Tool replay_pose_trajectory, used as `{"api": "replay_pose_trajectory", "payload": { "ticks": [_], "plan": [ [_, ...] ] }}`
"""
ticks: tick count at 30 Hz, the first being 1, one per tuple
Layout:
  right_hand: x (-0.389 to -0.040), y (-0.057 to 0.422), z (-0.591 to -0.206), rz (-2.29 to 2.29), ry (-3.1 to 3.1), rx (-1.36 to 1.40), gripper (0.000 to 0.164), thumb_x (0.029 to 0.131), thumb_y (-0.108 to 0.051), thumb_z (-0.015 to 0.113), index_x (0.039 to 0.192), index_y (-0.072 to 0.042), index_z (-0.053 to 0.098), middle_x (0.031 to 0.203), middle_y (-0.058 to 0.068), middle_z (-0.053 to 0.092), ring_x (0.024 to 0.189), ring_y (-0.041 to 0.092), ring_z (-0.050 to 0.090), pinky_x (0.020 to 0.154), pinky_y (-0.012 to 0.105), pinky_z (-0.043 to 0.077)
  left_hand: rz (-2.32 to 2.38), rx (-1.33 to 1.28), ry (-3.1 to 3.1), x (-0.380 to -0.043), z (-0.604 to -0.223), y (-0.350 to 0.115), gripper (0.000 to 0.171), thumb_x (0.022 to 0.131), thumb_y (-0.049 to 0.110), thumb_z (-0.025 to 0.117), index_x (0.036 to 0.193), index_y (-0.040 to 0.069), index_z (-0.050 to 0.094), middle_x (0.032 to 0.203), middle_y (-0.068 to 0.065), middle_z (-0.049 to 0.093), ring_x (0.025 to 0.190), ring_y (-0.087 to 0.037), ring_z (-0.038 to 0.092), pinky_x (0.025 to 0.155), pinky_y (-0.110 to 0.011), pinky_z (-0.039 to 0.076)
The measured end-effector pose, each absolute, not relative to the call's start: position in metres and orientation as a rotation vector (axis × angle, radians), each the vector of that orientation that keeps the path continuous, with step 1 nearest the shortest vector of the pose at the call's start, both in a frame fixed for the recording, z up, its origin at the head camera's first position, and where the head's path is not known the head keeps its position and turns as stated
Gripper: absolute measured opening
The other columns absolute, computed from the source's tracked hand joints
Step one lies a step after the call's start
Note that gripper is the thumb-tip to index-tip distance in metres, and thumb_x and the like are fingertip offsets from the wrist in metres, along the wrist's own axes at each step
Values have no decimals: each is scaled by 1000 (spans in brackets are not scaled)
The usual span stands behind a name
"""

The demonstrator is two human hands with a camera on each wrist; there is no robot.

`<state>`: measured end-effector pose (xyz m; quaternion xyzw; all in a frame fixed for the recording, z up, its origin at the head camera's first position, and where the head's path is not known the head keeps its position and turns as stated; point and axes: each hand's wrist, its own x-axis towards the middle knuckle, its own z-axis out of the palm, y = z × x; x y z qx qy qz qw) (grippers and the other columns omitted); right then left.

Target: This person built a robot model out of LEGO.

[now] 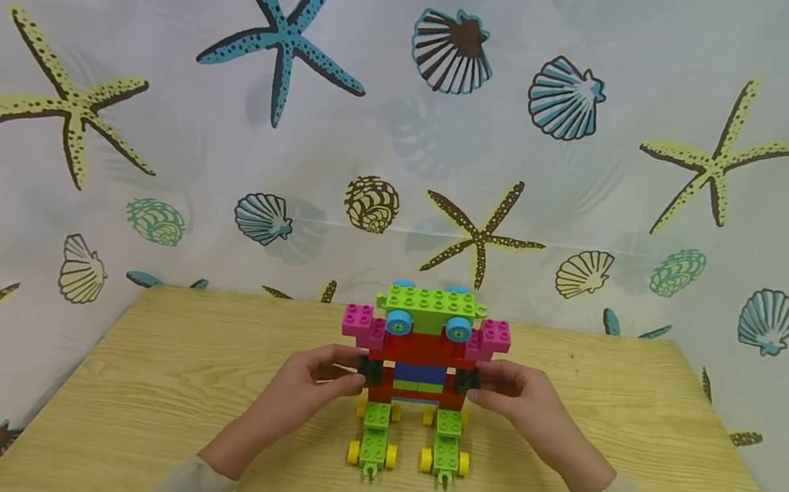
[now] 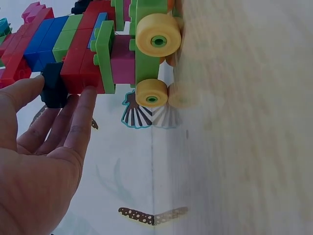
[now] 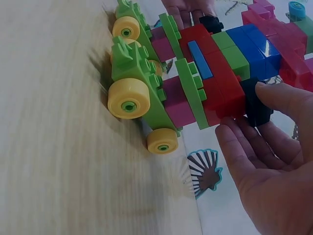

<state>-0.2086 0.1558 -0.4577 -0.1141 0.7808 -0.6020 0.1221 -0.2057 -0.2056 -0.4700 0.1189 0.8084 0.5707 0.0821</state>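
Note:
A toy-brick figure [image 1: 423, 351] stands upright on two green wheeled bases with yellow wheels, in the middle of the head view. Its body stacks red, blue and green bricks, topped by a lime wheeled piece [image 1: 432, 300] with blue wheels. My left hand [image 1: 323, 375] pinches the black brick [image 2: 54, 85] on the figure's left side, thumb in front and fingers behind. On the opposite side my right hand [image 1: 521, 392] holds the matching black brick [image 3: 256, 103] between thumb and fingers. A fingertip of each hand lies against the red bricks [image 3: 222, 100] below.
The figure is on a light wooden table [image 1: 196, 361]. Close behind it hangs a white curtain [image 1: 350, 130] printed with starfish and shells, which continues down both sides of the table. Pink bricks [image 1: 358, 321] jut out sideways from the figure's upper part.

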Motion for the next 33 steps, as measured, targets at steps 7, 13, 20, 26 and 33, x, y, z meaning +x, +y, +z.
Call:
{"api": "replay_pose_trajectory", "payload": {
  "ticks": [7, 13, 20, 26, 33],
  "plan": [
    [-234, 161, -459, -1753, 2294, -319, 52, 108, -21, 76, 153, 1, 64, 153, 21, 70, 132, 26, 71, 123, 49, 54, 1717, 366, 2446, -230, -471, -195, 46, 109, 31, 75, 152, 15, 68, 146, -12, 75, 124, -28, 78, 115, -49, 61],
    [-257, 164, -456, -1749, 2298, -315, 53, 109, -24, 73, 157, -4, 62, 157, 18, 68, 137, 31, 70, 129, 59, 47, 1753, 393, 2425, -256, -468, -187, 48, 111, 30, 72, 154, 11, 66, 149, -16, 72, 125, -32, 79, 119, -51, 58],
    [-269, 167, -461, -1723, 2321, -326, 54, 109, -25, 73, 158, -4, 61, 157, 18, 68, 137, 33, 70, 130, 58, 46, 1802, 358, 2364, -271, -473, -184, 49, 111, 26, 72, 155, 7, 64, 152, -19, 70, 131, -38, 76, 117, -46, 59],
    [-274, 169, -458, -1681, 2363, -366, 53, 109, -26, 75, 154, -1, 64, 153, 20, 70, 134, 33, 71, 129, 60, 47, 1788, 369, 2380, -275, -473, -185, 51, 112, 29, 72, 156, 6, 63, 151, -19, 69, 130, -38, 76, 121, -50, 56],
    [-276, 169, -457, -1659, 2369, -363, 52, 109, -25, 75, 154, 0, 64, 152, 21, 71, 133, 32, 71, 128, 59, 48, 1764, 361, 2387, -275, -472, -186, 52, 112, 28, 72, 157, 5, 62, 152, -21, 68, 132, -41, 74, 121, -52, 55]
  ]
}}
